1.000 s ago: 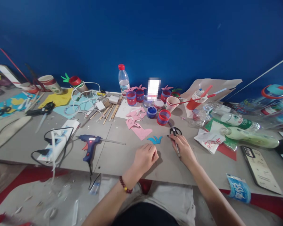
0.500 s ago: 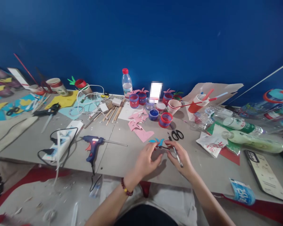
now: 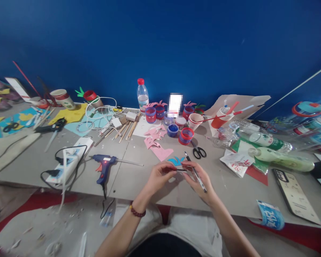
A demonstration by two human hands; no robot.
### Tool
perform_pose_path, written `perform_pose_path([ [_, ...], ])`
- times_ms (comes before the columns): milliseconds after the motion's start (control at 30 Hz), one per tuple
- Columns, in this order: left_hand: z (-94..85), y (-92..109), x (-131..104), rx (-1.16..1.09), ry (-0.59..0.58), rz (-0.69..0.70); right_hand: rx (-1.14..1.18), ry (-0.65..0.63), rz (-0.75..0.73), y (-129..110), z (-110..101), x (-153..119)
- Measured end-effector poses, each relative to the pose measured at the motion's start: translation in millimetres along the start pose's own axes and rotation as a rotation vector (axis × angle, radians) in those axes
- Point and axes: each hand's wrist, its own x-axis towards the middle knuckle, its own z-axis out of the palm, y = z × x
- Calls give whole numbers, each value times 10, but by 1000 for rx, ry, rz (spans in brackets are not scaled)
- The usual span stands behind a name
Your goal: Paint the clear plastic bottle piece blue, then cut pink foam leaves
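Observation:
My right hand [image 3: 202, 180] is closed around a pen [image 3: 198, 178], which slants across the fingers with its dark tip pointing away from me. My left hand [image 3: 158, 177] pinches one end of a thin dark piece [image 3: 181, 170]; the other end reaches my right fingertips. Whether that piece is a cap or something else I cannot make out. Just beyond my fingertips lies a blue paper cutout [image 3: 176, 160] with curved points. Black-handled scissors [image 3: 199, 152] rest to the right of it, and pink paper cutouts [image 3: 156, 141] are behind on the left.
A blue glue gun [image 3: 104, 166] and a power strip [image 3: 73, 162] lie on the left. Red-and-purple paper rings [image 3: 186, 136], a blue paint jar [image 3: 172, 130] and a paper cup [image 3: 195, 122] stand ahead. Bottles [image 3: 269, 140] and a phone [image 3: 295, 194] are on the right.
My left thumb has closed in toward its fingers at the thin dark piece. The pen tip now shows beyond my right fingers. The whole view has shifted slightly.

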Motion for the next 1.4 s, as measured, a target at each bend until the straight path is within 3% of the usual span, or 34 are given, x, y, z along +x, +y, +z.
perform_pose_path([
  [233,-37,79,13,-205,137,-122,189,152,20,-99,-57,3],
  [400,-49,93,37,-214,296,-116,407,19,45,-136,-100,-7],
  [567,-34,98,46,-209,324,-100,416,-75,84,-67,-95,-34],
  [700,-9,133,28,-180,271,-88,418,-131,153,-49,-85,-35],
  [833,2,152,-4,-176,133,-91,459,-205,203,-136,-64,-13],
  [1133,-15,116,-41,-116,-112,-222,576,-250,251,-238,-23,-79],
  [1300,-10,99,-86,-106,-146,-200,596,-289,228,-165,53,-160],
  [1400,-51,173,-173,-100,-153,-230,483,-324,226,-181,66,-148],
])
